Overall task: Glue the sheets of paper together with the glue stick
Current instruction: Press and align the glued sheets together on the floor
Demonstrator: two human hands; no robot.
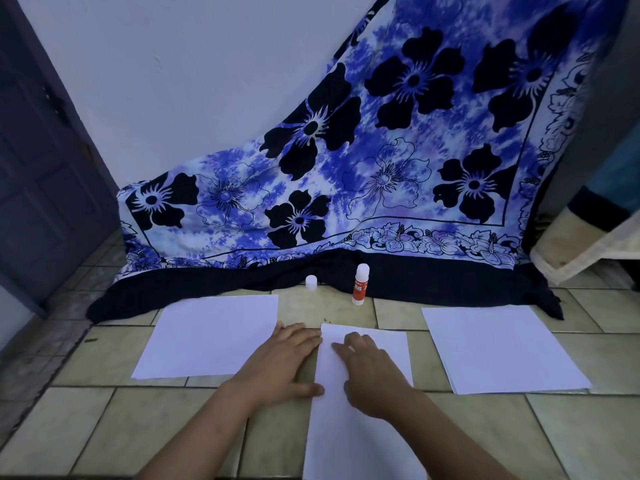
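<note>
A white sheet [349, 431] lies on the tiled floor right in front of me. My right hand [370, 370] rests flat on it, fingers spread. My left hand [282, 362] lies flat on the floor at the sheet's left edge, thumb touching that edge. A second sheet [207, 336] lies to the left, and a small stack of paper [502, 348] to the right. The glue stick [360, 284] stands upright beyond the sheets, uncapped, with its white tip showing. Its white cap [311, 283] stands apart to the left.
A blue flowered cloth [381, 161] hangs from the wall and spills onto the floor just behind the glue stick. A dark door [41, 168] is at the left. A pale padded edge [581, 244] sticks in at the right.
</note>
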